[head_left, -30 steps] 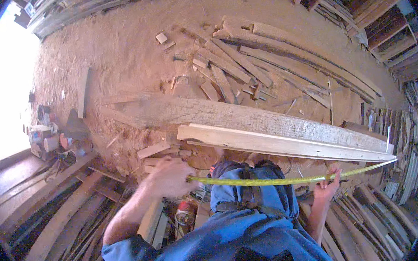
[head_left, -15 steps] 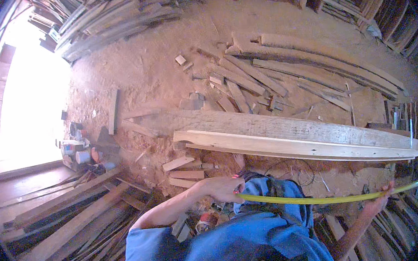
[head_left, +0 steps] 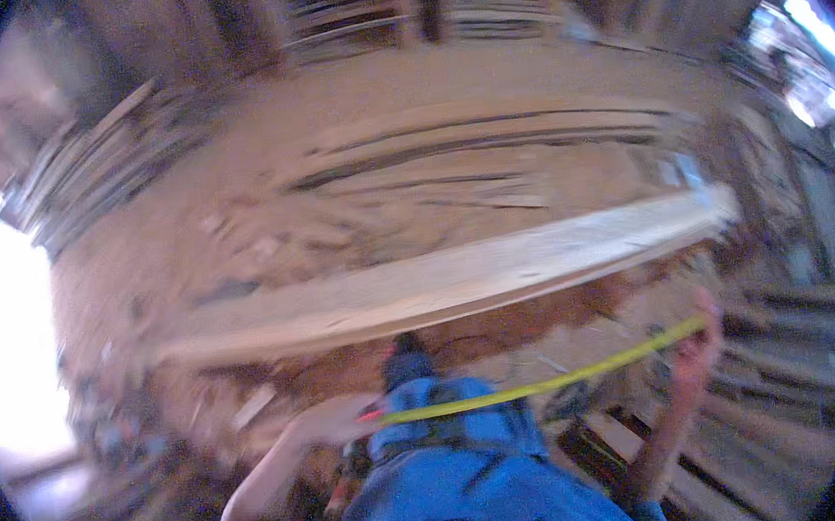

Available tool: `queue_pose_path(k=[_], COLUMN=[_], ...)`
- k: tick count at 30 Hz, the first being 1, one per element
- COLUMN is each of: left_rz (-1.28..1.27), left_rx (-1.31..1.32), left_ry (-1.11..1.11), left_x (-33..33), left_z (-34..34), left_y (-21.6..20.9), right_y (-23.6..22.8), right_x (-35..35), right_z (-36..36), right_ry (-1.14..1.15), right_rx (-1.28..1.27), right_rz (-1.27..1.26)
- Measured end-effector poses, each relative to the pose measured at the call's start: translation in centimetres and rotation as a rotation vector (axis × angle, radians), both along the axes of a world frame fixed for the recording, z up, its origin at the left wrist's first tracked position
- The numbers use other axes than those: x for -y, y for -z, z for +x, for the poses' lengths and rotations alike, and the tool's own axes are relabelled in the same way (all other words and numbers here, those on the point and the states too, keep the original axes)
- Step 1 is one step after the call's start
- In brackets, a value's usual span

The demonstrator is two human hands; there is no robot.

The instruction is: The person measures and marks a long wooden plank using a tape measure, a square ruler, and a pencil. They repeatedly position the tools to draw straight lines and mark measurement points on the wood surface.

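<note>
Yellow tape measure: stretched taut between left hand and right hand, both closed on it. Long plank just beyond, sawdust floor between.

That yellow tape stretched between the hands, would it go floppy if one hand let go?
Probably. The yellow tape is a thin strip, pulled nearly straight only because the left hand and right hand hold its ends. It already dips slightly mid-span, so it would likely droop or spring back. It looks light.

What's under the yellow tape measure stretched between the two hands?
Under the yellow tape measure held between the left hand and right hand sit the person's blue-trousered legs and reddish sawdust floor. The ground beneath the legs is covered; motion blur hides finer detail.
</note>
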State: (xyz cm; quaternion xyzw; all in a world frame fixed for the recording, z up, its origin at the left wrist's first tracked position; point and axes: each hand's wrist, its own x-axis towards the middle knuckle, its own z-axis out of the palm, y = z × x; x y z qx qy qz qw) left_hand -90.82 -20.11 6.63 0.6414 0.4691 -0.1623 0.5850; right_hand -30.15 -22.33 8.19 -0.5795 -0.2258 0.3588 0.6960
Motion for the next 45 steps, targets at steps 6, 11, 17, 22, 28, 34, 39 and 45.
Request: queue_pose_path(k=[6,11,17,22,28,34,39,45], left_rz=[0.207,0.22,0.394,0.329,0.298,0.442,0.449,0.573], left_rx=[-0.222,-0.272,-0.157,-0.191,-0.164,-0.072,-0.103,-0.231], left_ry=[-0.199,-0.236,-0.185,-0.113,-0.162,-0.295,-0.338,-0.015], left_x=[-3.0,-6.7,-12.6,-15.4,-16.9,-17.6,-18.9,-20.2], left_z=[8.5,13.2,21.8,24.8,28.3,33.4,36.6,36.8], left_y=[-4.8,-3.7,-2.1,-3.5,-3.8,-1.8,-1.4,0.0], right_y=[-0.9,1.0,3.0,4.0,5.3,7.1,9.3,8.9], right_x=[-5.6,-10.4,-13.6,-15.5,-18.9,-22.8,-24.6,-25.3], right_z=[4.4,8.6,20.4,31.0,39.5,44.7,48.8,50.0], right_ry=[0.063,0.183,0.255,0.341,0.344,0.214,0.114,0.041], right_rx=[-0.301,-0.357,-0.216,-0.048,0.121,0.381,0.493,0.505], right_rz=[-0.024,-0.114,-0.262,-0.408,-0.515,-0.665,-0.745,-0.89])
